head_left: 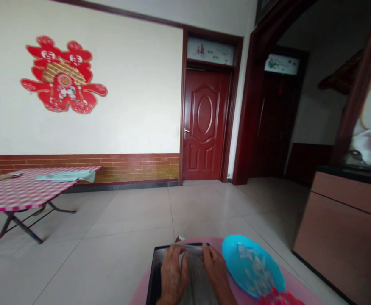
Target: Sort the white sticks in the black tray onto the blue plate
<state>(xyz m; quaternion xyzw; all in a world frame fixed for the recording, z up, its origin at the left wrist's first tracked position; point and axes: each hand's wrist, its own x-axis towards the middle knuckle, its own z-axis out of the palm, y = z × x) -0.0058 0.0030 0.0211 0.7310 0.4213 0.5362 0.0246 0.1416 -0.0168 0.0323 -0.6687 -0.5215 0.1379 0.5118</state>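
A shallow dark-rimmed box [151, 277] lies low in front of me. A thin, greyish, see-through sheet [195, 253] stretches across its far end between my hands. My left hand [173, 271] is closed on the sheet's left part, with fingers bent at the far rim. On the right, my right hand [213, 263] pinches the sheet near the box's far corner. Slight blur hides the fingertips, and the material inside the box looks grey and streaked. Just right of my right hand sits a blue plastic bowl [234, 254] with several small whitish, clear-looking pieces in it.
Box and bowl rest on a pink round surface [140, 292]. Something bright red [280, 298] lies by the bowl's near edge. A checkered folding table [23, 186] with a pale green cloth [66, 176] stands at left, a brown cabinet [344, 241] at right.
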